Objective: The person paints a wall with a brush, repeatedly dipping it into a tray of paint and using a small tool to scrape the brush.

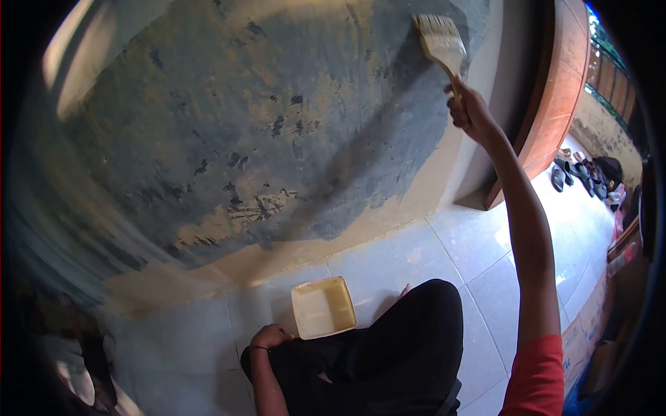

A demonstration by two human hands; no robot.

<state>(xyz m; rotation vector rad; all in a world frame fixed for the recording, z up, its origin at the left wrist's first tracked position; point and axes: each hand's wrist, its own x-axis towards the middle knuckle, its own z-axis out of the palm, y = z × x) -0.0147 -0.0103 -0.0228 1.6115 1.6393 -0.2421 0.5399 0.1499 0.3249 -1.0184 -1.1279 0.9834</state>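
Note:
My right hand [470, 111] is wrapped round the handle of a wide, flat paintbrush [442, 43], raised at the upper right. Its pale bristles lie against or close to the wall [277, 125], which is patchy grey and cream with dark flaked spots. Down by my knee, my left hand [272, 336] rests beside a square cream plastic tub [323, 307]; how its fingers lie is not clear. Pale liquid or residue shows inside the tub, which stands on the floor in front of my crossed legs.
White tiles [388, 258] cover the floor up to the wall. A wooden door frame [555, 90] stands at the right, close to my raised arm. Several shoes [590, 173] lie beyond it. A flattened cardboard piece [581, 340] is on the floor at the lower right.

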